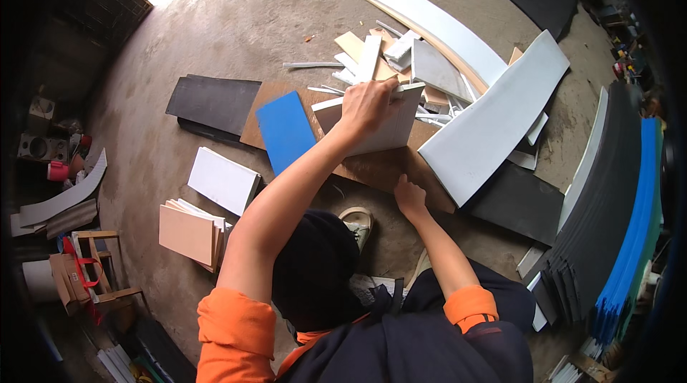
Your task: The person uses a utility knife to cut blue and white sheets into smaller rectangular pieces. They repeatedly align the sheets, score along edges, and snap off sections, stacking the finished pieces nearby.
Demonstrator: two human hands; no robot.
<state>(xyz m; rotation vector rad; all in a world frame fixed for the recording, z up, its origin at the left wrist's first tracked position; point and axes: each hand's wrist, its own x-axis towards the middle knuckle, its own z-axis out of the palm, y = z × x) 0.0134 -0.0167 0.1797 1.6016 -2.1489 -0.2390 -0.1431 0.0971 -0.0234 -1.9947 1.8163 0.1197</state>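
Observation:
My left hand (370, 107) is closed on the top edge of a white foam sheet (384, 129), which stands tilted over a brown board (376, 168). Its fingertips are partly hidden behind the edge. Close to the board's near edge, my right hand (411, 197) is closed with the fingers curled under; whatever it may hold is hidden. A blue sheet (286, 132) lies on the board left of the white one. Right of the board stretches a long white strip (501, 118), one end near my right hand.
Offcuts (368, 57) are heaped beyond the board. A white stack (224, 179) and a beige stack (187, 234) sit at left. Black sheets (215, 105) lie at the board's far left end. Long black strips (594, 218) and blue strips (637, 218) line the right side.

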